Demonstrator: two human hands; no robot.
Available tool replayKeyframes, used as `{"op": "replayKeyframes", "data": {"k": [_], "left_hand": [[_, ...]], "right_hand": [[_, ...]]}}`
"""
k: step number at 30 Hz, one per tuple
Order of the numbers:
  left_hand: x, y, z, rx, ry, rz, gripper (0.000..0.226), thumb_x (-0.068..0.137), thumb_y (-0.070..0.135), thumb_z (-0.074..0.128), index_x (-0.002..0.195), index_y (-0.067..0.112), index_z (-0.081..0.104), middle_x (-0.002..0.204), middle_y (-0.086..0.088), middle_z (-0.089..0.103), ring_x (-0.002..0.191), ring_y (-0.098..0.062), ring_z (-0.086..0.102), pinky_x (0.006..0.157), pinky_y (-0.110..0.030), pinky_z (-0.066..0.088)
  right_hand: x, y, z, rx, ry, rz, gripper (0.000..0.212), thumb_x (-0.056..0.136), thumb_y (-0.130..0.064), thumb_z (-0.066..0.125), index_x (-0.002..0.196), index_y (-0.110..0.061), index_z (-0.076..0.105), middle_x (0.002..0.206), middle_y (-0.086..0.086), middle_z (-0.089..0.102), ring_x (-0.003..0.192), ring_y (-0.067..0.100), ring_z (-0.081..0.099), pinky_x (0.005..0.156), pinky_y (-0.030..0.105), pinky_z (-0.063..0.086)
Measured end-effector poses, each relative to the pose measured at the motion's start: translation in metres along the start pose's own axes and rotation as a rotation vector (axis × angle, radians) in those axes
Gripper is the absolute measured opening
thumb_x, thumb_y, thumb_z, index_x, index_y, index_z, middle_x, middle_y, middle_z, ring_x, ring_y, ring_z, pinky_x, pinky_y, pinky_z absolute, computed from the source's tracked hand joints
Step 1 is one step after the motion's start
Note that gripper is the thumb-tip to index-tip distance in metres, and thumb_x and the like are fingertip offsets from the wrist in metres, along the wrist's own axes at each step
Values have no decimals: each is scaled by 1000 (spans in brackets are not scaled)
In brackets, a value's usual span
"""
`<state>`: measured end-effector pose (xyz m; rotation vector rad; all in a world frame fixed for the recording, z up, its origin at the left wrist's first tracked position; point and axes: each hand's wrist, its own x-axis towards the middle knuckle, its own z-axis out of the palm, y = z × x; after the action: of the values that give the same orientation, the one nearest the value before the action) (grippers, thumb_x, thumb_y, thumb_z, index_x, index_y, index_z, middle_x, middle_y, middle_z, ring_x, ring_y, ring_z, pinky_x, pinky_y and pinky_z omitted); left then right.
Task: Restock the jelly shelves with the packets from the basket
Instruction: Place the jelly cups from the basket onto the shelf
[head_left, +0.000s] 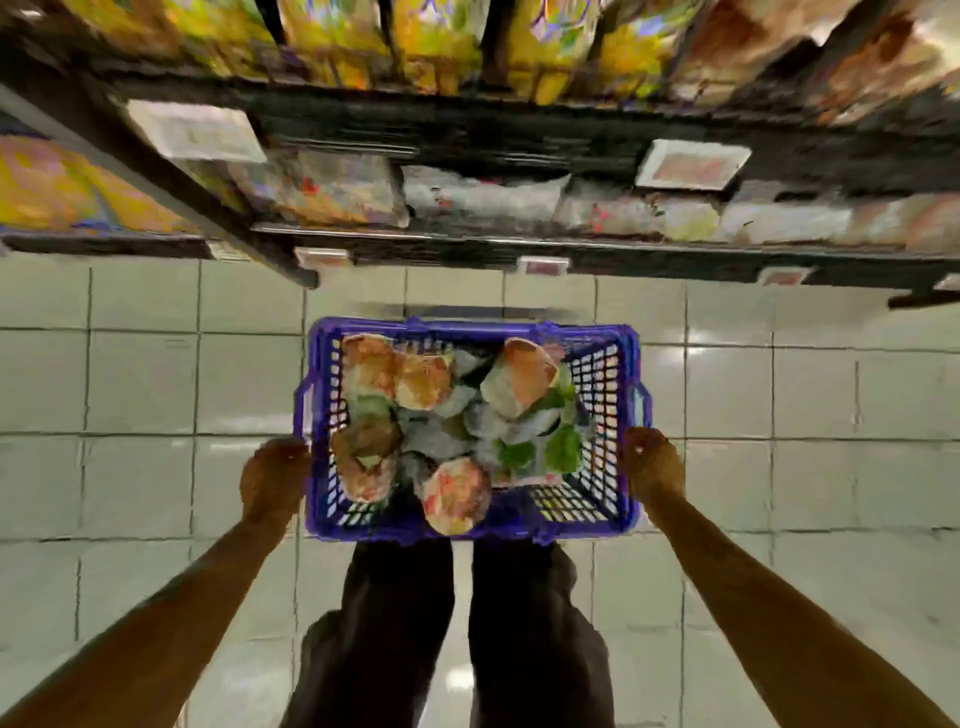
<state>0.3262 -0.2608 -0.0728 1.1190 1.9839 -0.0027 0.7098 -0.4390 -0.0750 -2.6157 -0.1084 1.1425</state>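
Observation:
A purple plastic basket (467, 527) hangs low in front of my legs, over the tiled floor. It is full of several jelly packets (421, 379), orange, green and pale ones heaped together. My left hand (275, 478) grips the basket's left side and my right hand (652, 467) grips its right side. The black jelly shelves (519, 249) run across the top of the view, with pale packets (483, 200) on the lower shelf and yellow bags (441, 47) above. The picture is blurred.
Price tags (691, 163) hang along the shelf edges. A black upright post (208, 208) divides the shelf bays at the left. Glossy pale floor tiles (145, 384) spread on both sides of the basket. My dark trousers (457, 623) are below it.

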Motion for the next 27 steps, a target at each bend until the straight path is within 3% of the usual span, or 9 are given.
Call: {"op": "replayKeyframes", "data": {"k": [5,8,11,13,15,18,22,25,27], "left_hand": [[40,-13,27,-14,128,28,39,82,14,74,116,8,56,111,-17,66,96,-37,64,85,-48,54],[59,-13,37,-2,87,23,32,87,17,69,114,3,59,106,-16,65,87,-35,62,71,-29,52],[66,-17,45,-27,-7,-24,19,93,17,59,100,0,61,90,-19,61,81,-33,58,69,-36,44],[68,-19,46,-62,-22,-52,18,93,21,59,92,3,60,84,-17,61,73,-30,55,61,-31,42],[68,-20,46,-74,-37,-85,22,92,26,62,86,4,60,76,-14,62,62,-27,53,51,-25,43],[70,-16,49,-78,-26,-126,33,84,35,73,72,7,60,63,-7,58,54,-21,52,34,-18,42],[69,-9,52,-13,3,-164,40,82,41,74,87,3,63,77,-14,62,65,-28,55,59,-33,44],[60,-7,51,-6,24,-152,40,84,40,73,92,2,63,83,-16,62,73,-30,56,66,-36,43],[50,-2,42,-10,47,-147,37,83,40,74,91,5,62,84,-15,62,75,-30,57,68,-37,45]], "right_hand": [[44,4,16,-298,238,-172,33,83,-15,68,113,-2,59,111,22,60,103,41,57,84,48,49],[53,-1,27,-120,254,-141,48,77,-13,73,117,-5,48,105,11,55,97,35,57,83,47,48],[56,1,34,52,228,-64,60,75,-18,77,119,-13,36,81,-6,56,81,32,62,77,44,51],[62,3,30,85,224,30,58,75,-24,79,120,-14,44,87,4,66,84,35,66,82,48,55],[69,3,24,61,166,63,36,74,-29,81,100,-13,62,90,12,71,85,33,68,81,43,56],[75,4,17,77,97,84,23,72,-29,84,71,-19,62,80,11,70,68,25,65,71,36,54],[72,6,14,113,85,114,23,73,-27,83,67,-22,61,82,11,71,64,21,64,70,35,55],[64,6,9,125,118,131,24,73,-25,81,64,-21,59,82,14,70,78,32,69,81,45,58],[53,5,-2,152,158,138,25,71,-27,81,62,-22,58,75,10,70,76,30,68,81,46,59]]}}
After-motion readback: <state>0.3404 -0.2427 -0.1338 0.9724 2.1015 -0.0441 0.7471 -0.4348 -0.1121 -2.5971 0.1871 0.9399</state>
